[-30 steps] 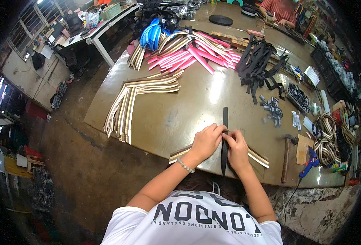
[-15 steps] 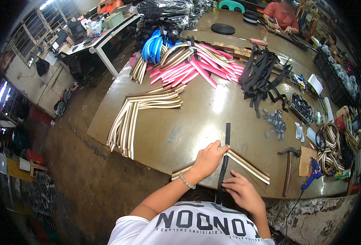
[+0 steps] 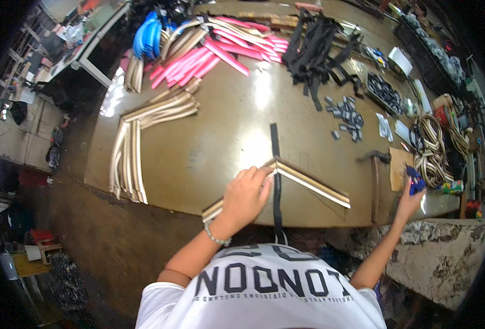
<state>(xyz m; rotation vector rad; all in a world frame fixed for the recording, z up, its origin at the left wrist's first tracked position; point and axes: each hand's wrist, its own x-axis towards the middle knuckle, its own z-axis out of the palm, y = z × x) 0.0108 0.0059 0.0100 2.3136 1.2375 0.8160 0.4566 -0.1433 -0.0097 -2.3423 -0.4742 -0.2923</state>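
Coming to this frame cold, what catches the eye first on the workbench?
The bright pink strips fanned at the bench's far side stand out, with blue ones to their left. Near the front edge, the left hand presses on a beige striped band bent into a V, with a black strap running across its corner. At the right, the right hand reaches a blue tool.

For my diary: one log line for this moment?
left hand: pressing striped strap | right hand: gripping blue tool | black strap: across
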